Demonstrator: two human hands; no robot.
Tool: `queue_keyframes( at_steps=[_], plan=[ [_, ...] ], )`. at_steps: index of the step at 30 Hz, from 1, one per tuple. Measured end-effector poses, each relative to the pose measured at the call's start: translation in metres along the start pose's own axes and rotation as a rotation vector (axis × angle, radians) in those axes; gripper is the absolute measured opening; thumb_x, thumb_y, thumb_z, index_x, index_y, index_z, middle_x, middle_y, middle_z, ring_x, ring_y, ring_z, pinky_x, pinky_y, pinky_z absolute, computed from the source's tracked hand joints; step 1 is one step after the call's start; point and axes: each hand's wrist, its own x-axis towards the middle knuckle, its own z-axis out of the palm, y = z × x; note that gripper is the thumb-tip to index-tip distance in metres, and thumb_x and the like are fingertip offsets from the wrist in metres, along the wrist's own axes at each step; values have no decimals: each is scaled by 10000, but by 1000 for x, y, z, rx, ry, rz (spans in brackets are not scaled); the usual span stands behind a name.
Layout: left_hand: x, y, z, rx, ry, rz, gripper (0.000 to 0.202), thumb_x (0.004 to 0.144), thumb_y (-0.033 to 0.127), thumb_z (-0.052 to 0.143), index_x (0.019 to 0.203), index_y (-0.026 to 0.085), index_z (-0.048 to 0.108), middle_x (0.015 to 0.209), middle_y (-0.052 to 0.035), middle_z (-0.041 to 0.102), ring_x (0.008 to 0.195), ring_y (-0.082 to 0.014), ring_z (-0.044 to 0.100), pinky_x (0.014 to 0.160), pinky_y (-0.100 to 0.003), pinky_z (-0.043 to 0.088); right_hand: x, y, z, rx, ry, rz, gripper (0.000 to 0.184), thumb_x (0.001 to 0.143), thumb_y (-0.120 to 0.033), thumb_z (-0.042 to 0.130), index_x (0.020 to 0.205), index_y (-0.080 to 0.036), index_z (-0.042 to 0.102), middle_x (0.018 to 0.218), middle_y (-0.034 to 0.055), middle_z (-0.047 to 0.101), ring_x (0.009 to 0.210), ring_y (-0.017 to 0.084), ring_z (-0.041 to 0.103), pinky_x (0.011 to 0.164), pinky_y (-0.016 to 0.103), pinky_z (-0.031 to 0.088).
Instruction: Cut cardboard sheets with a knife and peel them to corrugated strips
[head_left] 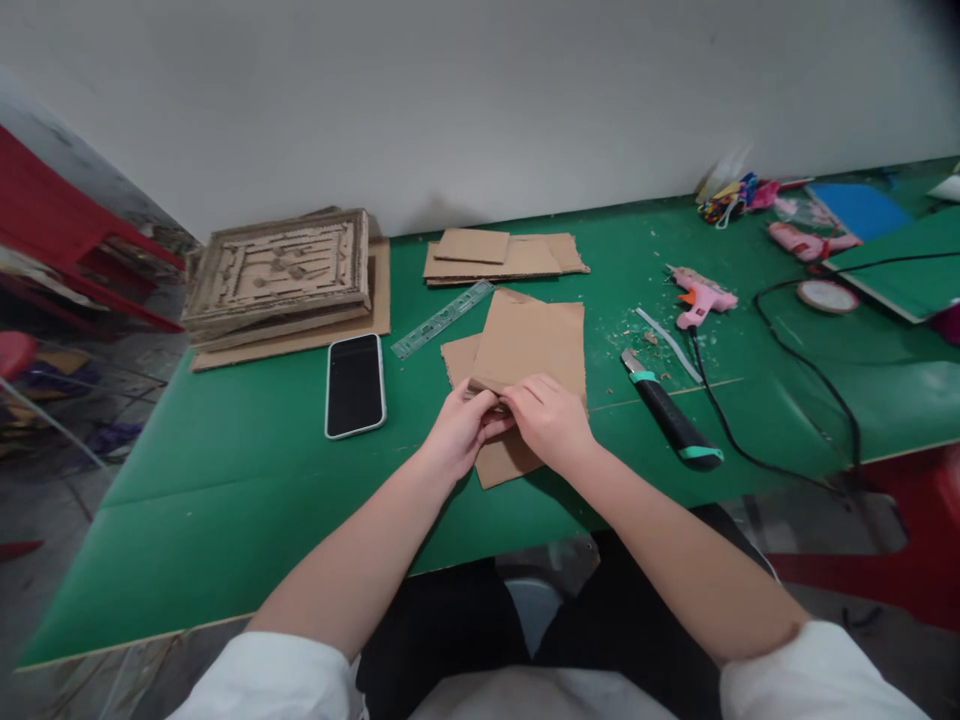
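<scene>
My left hand [459, 432] and my right hand [550, 420] meet at the near edge of a brown cardboard sheet [531, 343]. Both have fingers curled, pinching that edge and tilting the sheet up off a second cardboard piece [501, 460] lying flat on the green table [247, 500]. The fingertips touch each other under the sheet's lower left corner. A black utility knife with teal trim [670, 414] lies just right of my right hand. A phone [355, 384], face up with a dark screen, lies left of my left hand.
A clear ruler [442, 319] lies behind the sheet. More cardboard pieces [501, 257] sit further back. A cardboard maze tray [281, 272] stands on stacked boards at the back left. A pink glue gun [699, 298] with a black cord [806, 370] lies right; craft clutter fills the far right corner.
</scene>
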Motion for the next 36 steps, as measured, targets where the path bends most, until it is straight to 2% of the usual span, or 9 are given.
queue_keyframes(
  at_steps=[7, 12, 25, 30, 33, 36],
  plan=[
    [1, -2, -1, -26, 36, 21, 227, 663, 63, 559, 875, 144, 557, 791, -27, 642, 632, -94, 616, 648, -251, 537, 3, 2, -4, -2, -37, 12, 217, 879, -197, 416, 800, -159, 615, 773, 49, 615, 793, 152, 507, 647, 258, 376],
    [1, 2, 0, -31, 86, 8, 189, 673, 66, 559, 851, 127, 574, 776, -48, 653, 644, -109, 628, 637, -238, 539, 4, 6, -9, -79, -58, 18, 260, 886, -208, 405, 715, -157, 594, 719, 39, 601, 748, 145, 501, 619, 253, 357],
    [-2, -6, 3, -65, 109, 61, 233, 643, 111, 607, 867, 164, 571, 787, -10, 645, 696, -109, 624, 693, -261, 520, 3, 2, -2, -67, 32, 27, 249, 888, -216, 407, 730, -166, 591, 711, 34, 591, 738, 141, 489, 601, 249, 341],
    [-3, -9, 5, -99, 80, 60, 190, 640, 113, 605, 823, 160, 584, 766, 0, 643, 668, -102, 611, 693, -271, 518, 1, 0, -1, -52, 47, 33, 231, 886, -208, 409, 753, -168, 593, 734, 37, 596, 753, 144, 492, 610, 249, 349],
    [-4, -10, 6, -108, 41, 8, 130, 642, 117, 613, 769, 136, 590, 733, -12, 640, 661, -108, 610, 674, -262, 520, 1, -1, -1, -38, 41, 45, 238, 890, -211, 401, 760, -167, 596, 733, 38, 595, 754, 144, 493, 612, 247, 354],
    [-4, -11, 7, -106, 5, -8, 145, 649, 121, 625, 791, 128, 601, 750, -25, 647, 671, -116, 614, 656, -258, 522, 2, -2, -1, -28, 12, 63, 251, 896, -219, 387, 768, -165, 596, 736, 41, 592, 758, 147, 492, 620, 251, 361]
  ],
)
